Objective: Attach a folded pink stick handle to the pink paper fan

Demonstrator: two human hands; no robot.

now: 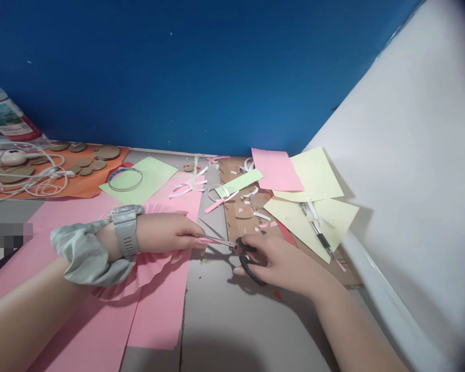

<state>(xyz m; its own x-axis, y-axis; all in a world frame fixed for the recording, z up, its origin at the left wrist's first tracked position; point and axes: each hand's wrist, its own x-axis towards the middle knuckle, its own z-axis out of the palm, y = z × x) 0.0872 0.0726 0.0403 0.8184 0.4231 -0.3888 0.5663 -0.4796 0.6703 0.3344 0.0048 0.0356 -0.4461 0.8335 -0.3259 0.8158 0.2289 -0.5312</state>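
My right hand (273, 258) grips the scissors (227, 242) by their black handles. Their blades are spread and point left toward my left fingertips. My left hand (170, 232) pinches a small pink paper strip (213, 241), whose end shows by the blades; whether they touch it I cannot tell. A pleated pink paper fan (155, 271) spreads beneath my left hand and wrist, partly hidden by them. Whether my left fingers also hold the fan is not visible. Flat pink sheets (155, 320) lie under it on the grey table (232, 320).
Brown cardboard (232, 219) with paper scraps lies beyond my right hand. Yellow sheets (279, 206) and a pen (315, 227) are at right, by the white wall (422, 155). A tape roll (124, 180) rests on green paper (155, 173). White cables (58, 160) and a bottle (11, 119) stand left.
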